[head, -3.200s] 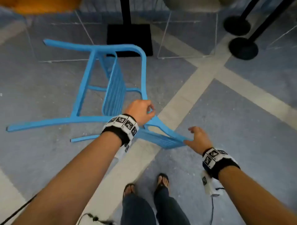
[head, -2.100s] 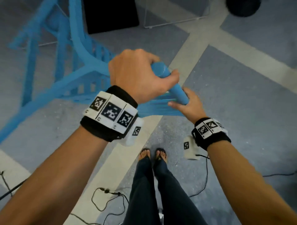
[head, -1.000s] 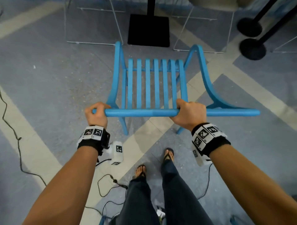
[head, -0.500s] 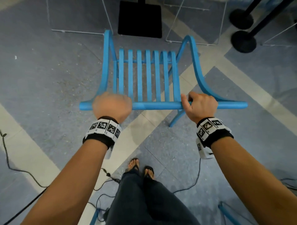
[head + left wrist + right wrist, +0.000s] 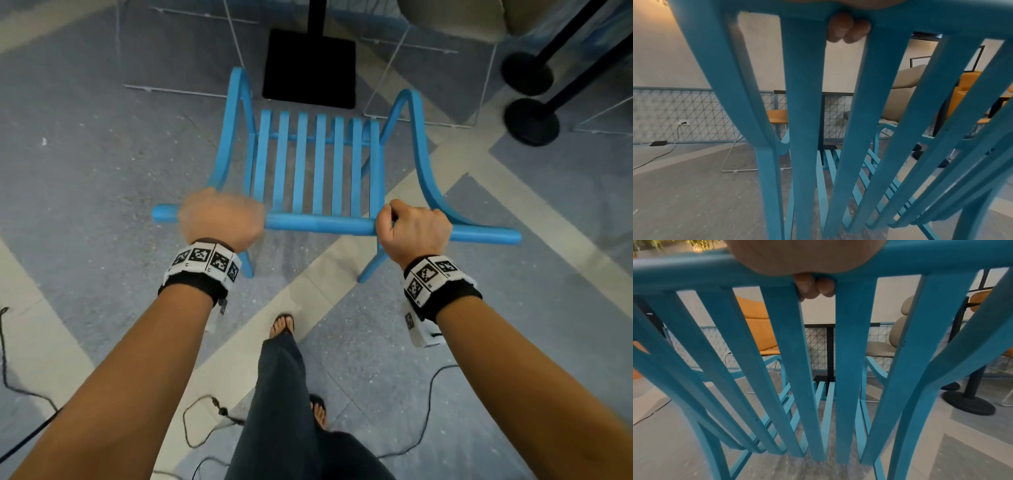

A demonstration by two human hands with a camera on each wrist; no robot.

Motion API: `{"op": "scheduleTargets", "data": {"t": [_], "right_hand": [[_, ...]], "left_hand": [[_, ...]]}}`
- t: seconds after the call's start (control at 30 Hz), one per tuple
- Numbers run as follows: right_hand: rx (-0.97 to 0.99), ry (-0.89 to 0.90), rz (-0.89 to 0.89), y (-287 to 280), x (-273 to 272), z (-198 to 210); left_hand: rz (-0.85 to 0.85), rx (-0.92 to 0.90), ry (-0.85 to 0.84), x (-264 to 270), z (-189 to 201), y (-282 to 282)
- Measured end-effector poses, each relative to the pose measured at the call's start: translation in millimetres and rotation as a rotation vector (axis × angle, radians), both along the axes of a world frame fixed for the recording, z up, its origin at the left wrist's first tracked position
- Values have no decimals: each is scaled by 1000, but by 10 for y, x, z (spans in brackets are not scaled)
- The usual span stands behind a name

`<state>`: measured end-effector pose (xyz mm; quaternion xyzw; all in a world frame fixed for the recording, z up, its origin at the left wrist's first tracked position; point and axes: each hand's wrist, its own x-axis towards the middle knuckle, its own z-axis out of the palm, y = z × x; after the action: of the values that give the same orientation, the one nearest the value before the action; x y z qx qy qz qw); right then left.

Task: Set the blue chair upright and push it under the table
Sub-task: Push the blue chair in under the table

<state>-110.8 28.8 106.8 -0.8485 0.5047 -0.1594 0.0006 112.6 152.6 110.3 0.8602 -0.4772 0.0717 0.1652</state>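
The blue chair stands upright on the floor in front of me, its slatted seat facing the black table base. My left hand grips the left part of the chair's top rail. My right hand grips the rail's right part. In the left wrist view my fingertips curl under the rail between two back slats of the chair. The right wrist view shows the same: fingertips wrapped under the rail of the chair. The table top edge and its black post lie straight ahead.
White wire-frame chair legs stand on both sides of the table base. Two round black stand bases sit at the far right. Orange chairs and a beige chair flank the table. Cables trail on the floor by my feet.
The chair went from lying on its side to upright. Both hands shifted to the top rail, and the chair has moved forward toward the table base in the last second.
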Motion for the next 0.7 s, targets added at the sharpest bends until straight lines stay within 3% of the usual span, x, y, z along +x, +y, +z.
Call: {"op": "scheduleTargets", "data": {"t": [0.47,0.7], "right_hand": [[123,90,-40,-1742,1290,26],[114,50,-27,-2515,1773,23]], "left_hand": [[-15,20,44,1274,68,-1756],[-2,64,43,1778,75,-2541]]}}
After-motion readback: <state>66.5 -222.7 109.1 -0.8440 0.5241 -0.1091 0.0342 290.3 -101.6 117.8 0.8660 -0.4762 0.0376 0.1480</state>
